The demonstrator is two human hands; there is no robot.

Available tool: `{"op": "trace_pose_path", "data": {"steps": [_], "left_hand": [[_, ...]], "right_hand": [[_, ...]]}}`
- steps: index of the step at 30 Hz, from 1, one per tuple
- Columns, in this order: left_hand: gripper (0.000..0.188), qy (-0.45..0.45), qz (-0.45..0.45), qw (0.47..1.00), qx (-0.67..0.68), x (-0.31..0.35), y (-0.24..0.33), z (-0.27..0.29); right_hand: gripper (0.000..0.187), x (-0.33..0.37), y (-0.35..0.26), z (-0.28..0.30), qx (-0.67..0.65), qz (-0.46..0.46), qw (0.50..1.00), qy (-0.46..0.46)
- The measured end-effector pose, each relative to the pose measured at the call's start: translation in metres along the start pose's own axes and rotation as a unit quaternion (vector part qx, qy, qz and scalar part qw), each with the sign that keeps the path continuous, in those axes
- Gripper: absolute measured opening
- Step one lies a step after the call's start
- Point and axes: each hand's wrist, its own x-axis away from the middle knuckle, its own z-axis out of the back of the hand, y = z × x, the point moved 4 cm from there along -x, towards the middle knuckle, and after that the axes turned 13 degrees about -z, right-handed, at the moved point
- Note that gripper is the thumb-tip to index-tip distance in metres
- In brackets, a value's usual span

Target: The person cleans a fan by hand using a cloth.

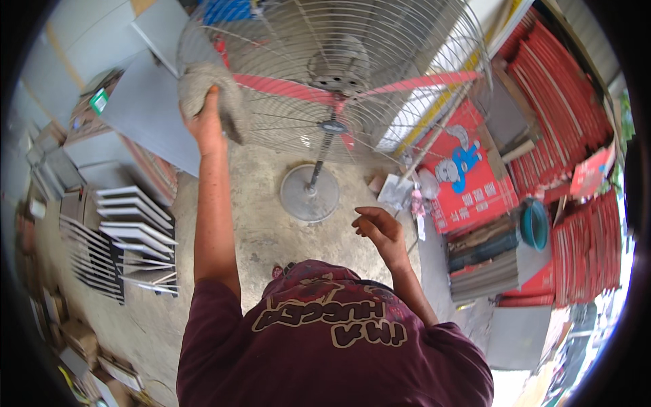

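Note:
My left hand (207, 125) reaches far forward, closed on a bunched grey-brown cloth (202, 78). The cloth lies against the left rim of a large pedestal fan (333, 127), whose round wire cage fills the upper middle. Behind the wires show red blades (285, 89) and a dark motor. The fan's pole runs down to a round grey base (310, 197) on the floor. My right hand (381, 234) hangs in the air to the right of that base. It holds nothing, its fingers loosely bent and apart.
White panels stand in a rack (135, 227) at left, near a large grey board (152, 112). To the right are a shovel blade (395, 190), a red printed carton (468, 166), stacks of flattened red cartons (556, 102) and a teal basin (534, 224).

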Motion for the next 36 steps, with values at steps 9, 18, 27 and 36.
{"op": "trace_pose_path", "data": {"steps": [9, 18, 27, 36], "left_hand": [[0.047, 0.006, 0.09, 0.996, -0.007, 0.055, -0.063, 0.015], [0.061, 0.023, 0.136, 0.99, -0.005, 0.097, -0.07, -0.001], [0.064, -0.028, 0.098, 0.994, -0.041, 0.122, -0.044, -0.034], [0.054, -0.169, 0.047, 0.984, -0.026, 0.163, -0.02, -0.089]], "right_hand": [[0.029, 0.007, 0.008, 0.01, -0.008, -0.004, 1.0, 0.025], [0.029, 0.005, 0.017, 0.009, -0.025, -0.013, 0.999, 0.016], [0.028, 0.003, 0.016, 0.007, -0.028, -0.014, 1.0, 0.002], [0.026, 0.003, 0.016, 0.015, -0.05, -0.017, 0.999, 0.001]]}}
